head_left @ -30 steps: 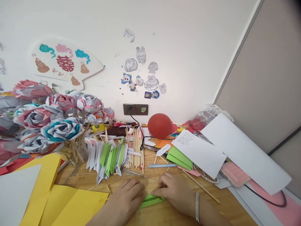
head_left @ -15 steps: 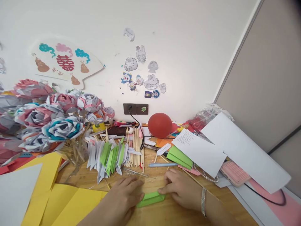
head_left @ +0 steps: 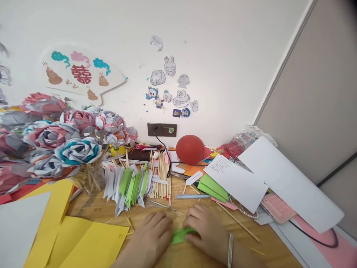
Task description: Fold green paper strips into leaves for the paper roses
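Note:
A small folded strip of green paper (head_left: 180,236) lies on the wooden desk (head_left: 195,257) near its front edge. My left hand (head_left: 150,236) rests on the strip's left end, fingers pressed together on it. My right hand (head_left: 205,230), with a beaded bracelet (head_left: 230,248) on the wrist, covers the strip's right end, fingers curled down on it. Only the strip's middle shows between the two hands.
Yellow paper sheets (head_left: 83,242) lie at the left. Folded white and green paper pieces (head_left: 128,186) and wooden sticks (head_left: 161,175) lie behind the hands. Paper flowers (head_left: 55,141), a red balloon (head_left: 190,149), a blue pen (head_left: 192,196), white sheets (head_left: 279,178) and a pink keyboard (head_left: 277,208) surround them.
My hands have closed in toward each other over the green strip, so less of it shows than half a second ago. The right hand moved left onto it.

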Motion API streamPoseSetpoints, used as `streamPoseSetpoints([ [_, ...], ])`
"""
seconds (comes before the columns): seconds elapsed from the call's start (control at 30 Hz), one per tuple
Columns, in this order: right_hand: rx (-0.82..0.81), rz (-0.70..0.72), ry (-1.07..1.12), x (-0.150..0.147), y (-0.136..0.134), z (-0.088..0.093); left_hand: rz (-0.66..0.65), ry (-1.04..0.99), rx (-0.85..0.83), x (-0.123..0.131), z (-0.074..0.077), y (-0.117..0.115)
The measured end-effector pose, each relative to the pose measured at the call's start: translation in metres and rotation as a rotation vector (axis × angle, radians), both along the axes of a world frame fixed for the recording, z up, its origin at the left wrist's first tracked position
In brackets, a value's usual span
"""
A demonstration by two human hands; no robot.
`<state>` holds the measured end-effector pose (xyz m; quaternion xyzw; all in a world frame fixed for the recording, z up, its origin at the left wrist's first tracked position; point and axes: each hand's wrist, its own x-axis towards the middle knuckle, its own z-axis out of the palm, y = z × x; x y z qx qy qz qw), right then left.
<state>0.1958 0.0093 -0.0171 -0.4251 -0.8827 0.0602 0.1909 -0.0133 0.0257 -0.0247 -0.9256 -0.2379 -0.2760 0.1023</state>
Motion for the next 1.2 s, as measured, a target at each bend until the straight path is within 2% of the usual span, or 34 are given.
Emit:
streamPoseSetpoints([
  [0.13,0.19,0.135,-0.183,-0.001,0.001,-0.003,-0.045,0.115,0.04,0.002,0.001,-0.006],
  [0.3,0.224,0.152,-0.223,-0.003,0.001,-0.004,0.005,0.135,-0.009,0.002,-0.004,-0.009],
  [0.47,0.094,0.065,-0.125,-0.006,-0.001,-0.001,0.094,0.127,-0.078,0.003,-0.002,-0.007],
  [0.67,-0.145,-0.245,0.056,-0.006,0.001,0.003,0.37,0.269,-0.253,0.004,0.011,-0.002],
  [0.77,-0.187,-0.298,0.084,-0.008,0.002,0.003,0.487,0.307,-0.277,0.004,0.013,-0.002],
  [0.83,-0.191,-0.303,0.098,-0.01,0.002,0.002,0.411,0.321,-0.235,0.004,0.011,-0.005],
  [0.93,-0.176,-0.325,0.104,-0.011,0.002,0.0,0.077,0.343,-0.161,0.002,0.006,-0.01],
  [0.97,-0.171,-0.331,0.102,-0.009,0.002,-0.001,0.002,0.35,-0.16,0.001,0.004,-0.011],
  [1.03,-0.174,-0.344,0.091,-0.003,0.003,0.0,-0.044,0.361,-0.184,-0.001,-0.002,-0.011],
  [1.2,-0.233,-0.364,0.101,0.013,0.005,0.003,-0.041,0.359,-0.168,-0.005,-0.018,-0.003],
])
